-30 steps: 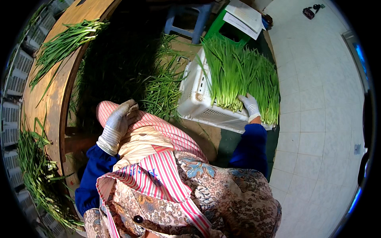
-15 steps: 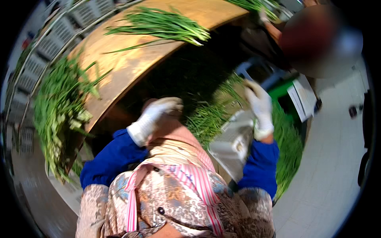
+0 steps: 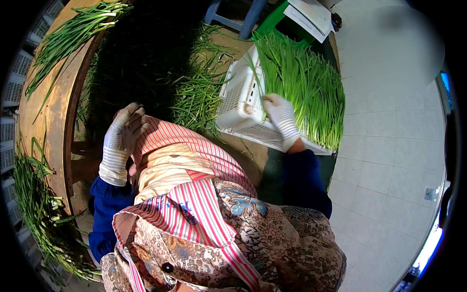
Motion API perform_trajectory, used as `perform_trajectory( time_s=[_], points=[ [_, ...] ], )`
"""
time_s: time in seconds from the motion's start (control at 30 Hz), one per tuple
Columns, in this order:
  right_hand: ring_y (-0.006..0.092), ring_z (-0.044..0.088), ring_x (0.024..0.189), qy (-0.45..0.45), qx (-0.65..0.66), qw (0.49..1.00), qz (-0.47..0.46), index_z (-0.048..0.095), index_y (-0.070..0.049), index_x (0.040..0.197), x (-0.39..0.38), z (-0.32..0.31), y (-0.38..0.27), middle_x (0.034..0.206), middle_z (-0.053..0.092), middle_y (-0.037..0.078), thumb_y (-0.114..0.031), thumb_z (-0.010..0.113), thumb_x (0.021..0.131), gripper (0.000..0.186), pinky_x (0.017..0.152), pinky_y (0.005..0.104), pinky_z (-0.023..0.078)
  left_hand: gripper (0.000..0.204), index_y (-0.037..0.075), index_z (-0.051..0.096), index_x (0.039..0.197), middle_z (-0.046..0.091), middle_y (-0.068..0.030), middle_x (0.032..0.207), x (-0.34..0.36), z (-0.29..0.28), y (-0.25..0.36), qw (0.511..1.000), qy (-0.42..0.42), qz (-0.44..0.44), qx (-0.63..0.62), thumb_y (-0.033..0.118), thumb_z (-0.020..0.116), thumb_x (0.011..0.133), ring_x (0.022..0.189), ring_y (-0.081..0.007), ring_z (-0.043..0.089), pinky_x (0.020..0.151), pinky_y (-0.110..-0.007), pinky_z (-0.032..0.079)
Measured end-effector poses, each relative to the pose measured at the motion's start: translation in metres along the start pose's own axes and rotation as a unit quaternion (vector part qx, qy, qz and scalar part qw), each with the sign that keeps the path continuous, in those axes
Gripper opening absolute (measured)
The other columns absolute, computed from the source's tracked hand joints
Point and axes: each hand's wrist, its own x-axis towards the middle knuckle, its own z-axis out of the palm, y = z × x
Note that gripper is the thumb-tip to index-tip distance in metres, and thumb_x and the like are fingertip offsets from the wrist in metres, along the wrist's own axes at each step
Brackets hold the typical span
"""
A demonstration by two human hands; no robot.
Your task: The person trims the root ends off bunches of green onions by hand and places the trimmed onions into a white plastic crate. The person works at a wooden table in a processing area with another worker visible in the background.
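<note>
My left hand (image 3: 121, 138), in a white glove, rests flat on my knee in striped trousers, with its fingers apart and nothing in it. My right hand (image 3: 280, 119), also gloved, lies over the near rim of a white plastic crate (image 3: 238, 97). Its fingers curl over the rim at the cut ends of the green chives (image 3: 304, 82) that fill the crate. The crate stands tilted on the floor in front of my right knee.
A round wooden table (image 3: 56, 112) curves along the left, with chive bundles (image 3: 73, 29) on top and more (image 3: 36, 214) at its near edge. Loose chives (image 3: 194, 92) litter the dark floor. A blue stool (image 3: 243, 17) and a green crate with papers (image 3: 311, 14) stand behind.
The view swung left and then back. My right hand has shifted from the crate's right corner leftward along its near rim. My left hand stays on my knee.
</note>
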Motion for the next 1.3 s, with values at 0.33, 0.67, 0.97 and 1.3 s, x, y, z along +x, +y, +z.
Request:
perform_trajectory(
  time_s=[0.33, 0.67, 0.97, 1.3],
  points=[
    [0.0346, 0.061, 0.094, -0.062, -0.294, 0.946, 0.121, 0.065, -0.008, 0.096, -0.008, -0.009, 0.032, 0.098, 0.065, 0.017, -0.025, 0.059, 0.076, 0.026, 0.081, 0.0429, 0.048, 0.049, 0.001, 0.050, 0.123, 0.060, -0.0101, 0.111, 0.000, 0.027, 0.000, 0.998, -0.059, 0.011, 0.014, 0.031, 0.061, 0.086, 0.099, -0.0220, 0.058, 0.089, -0.037, 0.047],
    [0.0113, 0.044, 0.047, -0.098, 0.442, 0.877, 0.160, 0.054, 0.002, 0.077, -0.003, -0.044, 0.092, 0.062, 0.050, 0.006, -0.006, 0.052, 0.079, 0.009, 0.041, 0.0238, 0.032, 0.045, 0.003, 0.050, 0.124, 0.059, -0.0097, 0.113, -0.007, 0.002, -0.010, 0.999, -0.042, 0.008, -0.011, 0.029, 0.059, 0.088, 0.101, -0.0219, 0.057, 0.089, -0.037, 0.047],
    [0.0127, 0.052, 0.062, -0.001, 0.520, 0.853, 0.033, 0.047, 0.010, 0.113, 0.001, -0.066, 0.008, 0.087, 0.056, 0.013, -0.010, 0.060, 0.079, 0.041, 0.056, 0.0254, 0.045, 0.042, 0.003, 0.052, 0.122, 0.060, -0.0096, 0.113, -0.012, 0.003, -0.009, 1.000, -0.020, 0.002, -0.020, 0.028, 0.059, 0.088, 0.100, -0.0219, 0.058, 0.087, -0.037, 0.048],
    [0.0324, 0.058, 0.097, -0.125, -0.188, 0.918, -0.326, 0.056, -0.017, 0.121, 0.079, 0.043, -0.153, 0.106, 0.061, 0.014, -0.021, 0.060, 0.077, 0.045, 0.087, 0.0424, 0.045, 0.040, 0.007, 0.054, 0.119, 0.062, -0.0072, 0.108, -0.022, 0.008, 0.024, 0.996, -0.020, 0.070, -0.053, 0.028, 0.063, 0.085, 0.097, -0.0198, 0.058, 0.086, -0.037, 0.047]
  ],
)
